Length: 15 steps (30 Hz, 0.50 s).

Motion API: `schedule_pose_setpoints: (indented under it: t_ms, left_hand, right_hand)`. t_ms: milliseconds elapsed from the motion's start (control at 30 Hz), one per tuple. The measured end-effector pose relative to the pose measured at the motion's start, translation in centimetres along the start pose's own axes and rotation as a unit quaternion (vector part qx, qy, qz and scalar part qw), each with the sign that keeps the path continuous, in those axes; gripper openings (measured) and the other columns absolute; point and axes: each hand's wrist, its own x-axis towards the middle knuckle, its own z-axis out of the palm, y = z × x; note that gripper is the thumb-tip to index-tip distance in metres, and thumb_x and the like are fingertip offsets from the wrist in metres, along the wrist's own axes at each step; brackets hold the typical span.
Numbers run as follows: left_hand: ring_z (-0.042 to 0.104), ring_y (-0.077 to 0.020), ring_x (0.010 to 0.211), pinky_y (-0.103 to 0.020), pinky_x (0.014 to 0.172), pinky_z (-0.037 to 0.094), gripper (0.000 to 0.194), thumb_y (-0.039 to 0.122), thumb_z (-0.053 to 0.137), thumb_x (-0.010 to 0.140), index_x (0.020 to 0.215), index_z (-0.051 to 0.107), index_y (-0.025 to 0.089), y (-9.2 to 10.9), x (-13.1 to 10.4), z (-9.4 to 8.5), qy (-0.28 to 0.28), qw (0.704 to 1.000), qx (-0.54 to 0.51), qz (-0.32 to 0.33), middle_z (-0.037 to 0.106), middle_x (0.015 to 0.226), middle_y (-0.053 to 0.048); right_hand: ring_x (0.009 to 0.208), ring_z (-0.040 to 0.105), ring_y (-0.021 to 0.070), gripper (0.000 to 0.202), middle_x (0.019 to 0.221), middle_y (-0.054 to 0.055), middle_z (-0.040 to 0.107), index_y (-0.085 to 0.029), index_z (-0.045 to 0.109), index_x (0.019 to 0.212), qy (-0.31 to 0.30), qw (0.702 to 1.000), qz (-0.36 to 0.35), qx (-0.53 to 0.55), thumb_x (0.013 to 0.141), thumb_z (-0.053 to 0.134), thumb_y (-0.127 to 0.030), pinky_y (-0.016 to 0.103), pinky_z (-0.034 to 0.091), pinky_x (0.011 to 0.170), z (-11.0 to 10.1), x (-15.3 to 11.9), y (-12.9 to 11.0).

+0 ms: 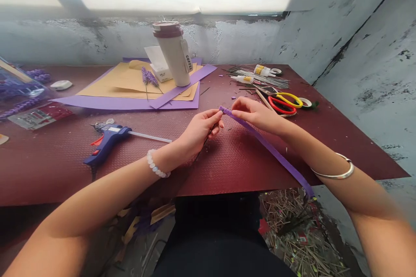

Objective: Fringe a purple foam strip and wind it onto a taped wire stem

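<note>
A long purple paper strip (pixel 273 149) runs from between my hands down to the right, past the table's front edge. Its upper end looks fringed or crimped. My left hand (pixel 203 130) pinches a thin dark wire stem (pixel 203 146) beneath its fingers, with thumb and forefinger at the strip's tip. Close by on the right, my right hand (pixel 255 114) is closed on the strip just behind that end. The fingertips partly hide where stem and paper meet.
A blue glue gun (pixel 112 138) lies left on the maroon table (pixel 221 169). Behind are a coffee cup (pixel 173 56), purple and tan paper sheets (pixel 107 80), and purple flower sprigs (pixel 147 77). Scissors (pixel 282 104), glue bottles (pixel 264 70) and wires (pixel 271 80) lie right. Scraps (pixel 302 233) cover the floor.
</note>
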Motion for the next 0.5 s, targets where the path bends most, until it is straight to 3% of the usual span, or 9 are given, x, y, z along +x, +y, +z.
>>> schedule_pose_setpoints:
  t_ms: [67, 100, 167, 233, 300, 400, 500]
  left_hand:
    - [0.039, -0.0012, 0.039, -0.014, 0.037, 0.025, 0.022, 0.012, 0.052, 0.095, 0.073, 0.057, 0.013, 0.1, 0.2, -0.1, 0.02, 1.0, -0.013, 0.006, 0.055, 0.058, 0.004]
    - [0.039, -0.0011, 0.038, -0.014, 0.037, 0.025, 0.024, 0.012, 0.052, 0.095, 0.071, 0.057, 0.013, 0.3, 0.3, -0.1, 0.029, 0.999, -0.022, 0.01, 0.055, 0.057, 0.004]
    - [0.038, -0.0011, 0.038, -0.014, 0.037, 0.025, 0.026, 0.01, 0.05, 0.095, 0.07, 0.055, 0.013, 0.6, 0.6, -0.1, 0.048, 0.998, -0.041, 0.018, 0.054, 0.055, 0.005]
    - [0.038, -0.0014, 0.037, -0.014, 0.037, 0.025, 0.027, 0.008, 0.048, 0.096, 0.07, 0.054, 0.014, 1.3, 0.9, 0.1, 0.072, 0.995, -0.059, 0.028, 0.054, 0.053, 0.005]
    - [0.036, -0.0009, 0.035, -0.013, 0.036, 0.022, 0.026, 0.008, 0.047, 0.096, 0.073, 0.054, 0.014, 2.2, 1.0, 0.3, 0.094, 0.992, -0.074, 0.037, 0.054, 0.052, 0.006]
    - [0.037, -0.0005, 0.035, -0.013, 0.036, 0.022, 0.022, 0.009, 0.047, 0.097, 0.078, 0.056, 0.015, 4.0, 0.7, 0.9, 0.083, 0.991, -0.08, 0.072, 0.055, 0.053, 0.006]
    - [0.037, 0.0002, 0.036, -0.014, 0.036, 0.021, 0.021, 0.011, 0.049, 0.097, 0.078, 0.057, 0.015, 5.6, 0.1, 1.7, 0.056, 0.992, -0.053, 0.102, 0.055, 0.054, 0.006]
  right_hand:
    - [0.075, 0.052, 0.0149, 0.009, 0.084, 0.004, 0.06, -0.019, 0.05, 0.083, 0.133, 0.983, -0.091, -0.091, 0.084, 0.057, -0.025, 0.03, 0.041, 0.07, 0.5, -0.6, -0.8]
    - [0.073, 0.05, 0.0146, 0.007, 0.082, 0.004, 0.058, -0.019, 0.05, 0.081, 0.161, 0.969, -0.138, -0.128, 0.084, 0.055, -0.023, 0.03, 0.04, 0.069, 0.9, -1.1, -1.3]
    - [0.068, 0.048, 0.0133, 0.012, 0.075, 0.002, 0.057, -0.019, 0.051, 0.077, 0.113, 0.956, -0.21, -0.171, 0.089, 0.049, -0.021, 0.029, 0.038, 0.066, 2.0, -2.3, -2.6]
    - [0.063, 0.047, 0.013, 0.018, 0.069, 0.001, 0.057, -0.019, 0.052, 0.074, -0.01, 0.944, -0.256, -0.208, 0.091, 0.048, -0.021, 0.028, 0.038, 0.062, 3.6, -3.5, -3.7]
    - [0.066, 0.051, 0.0152, 0.02, 0.071, 0.003, 0.06, -0.017, 0.057, 0.075, -0.085, 0.925, -0.262, -0.261, 0.093, 0.048, -0.019, 0.03, 0.04, 0.064, 5.5, -4.3, -4.4]
    - [0.086, 0.059, 0.0211, 0.016, 0.09, 0.013, 0.066, -0.011, 0.064, 0.091, -0.123, 0.899, -0.256, -0.332, 0.092, 0.048, -0.014, 0.034, 0.047, 0.08, 8.7, -4.1, -4.6]
    - [0.098, 0.061, 0.0224, 0.022, 0.105, 0.015, 0.067, -0.008, 0.064, 0.107, -0.115, 0.911, -0.215, -0.333, 0.091, 0.048, -0.007, 0.035, 0.05, 0.087, 11.8, -1.9, -4.6]
